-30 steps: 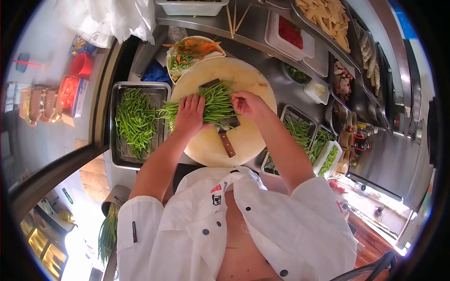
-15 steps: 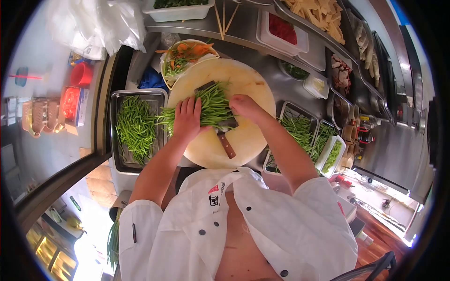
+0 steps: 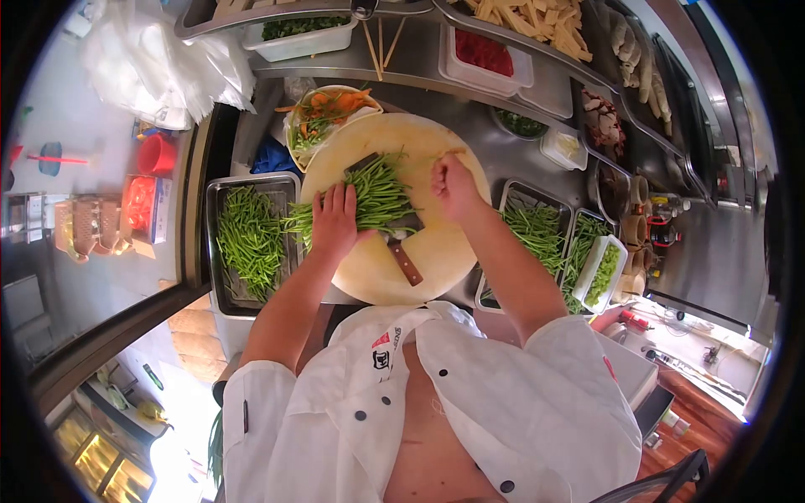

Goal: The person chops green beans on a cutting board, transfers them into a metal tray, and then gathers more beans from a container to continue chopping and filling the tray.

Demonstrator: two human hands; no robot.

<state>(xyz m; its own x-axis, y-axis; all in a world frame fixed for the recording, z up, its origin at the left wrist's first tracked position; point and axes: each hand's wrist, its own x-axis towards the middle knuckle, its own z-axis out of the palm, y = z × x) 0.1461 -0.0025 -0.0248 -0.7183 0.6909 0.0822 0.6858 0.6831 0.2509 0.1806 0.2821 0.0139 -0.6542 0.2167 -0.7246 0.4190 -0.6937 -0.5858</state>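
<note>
Left grip point(image 3: 335, 225) lies, thumb and fingers apart, on green stems point(image 3: 381, 193) across left and middle of the round board point(image 3: 369, 273); right grip point(image 3: 454, 188) curls together over the board's right side, any contents hidden.

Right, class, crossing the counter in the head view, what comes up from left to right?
Rectangular metal tray of green stalks, bare left hand, brown riveted knife handle, bare right hand, white rectangular tub.
</note>
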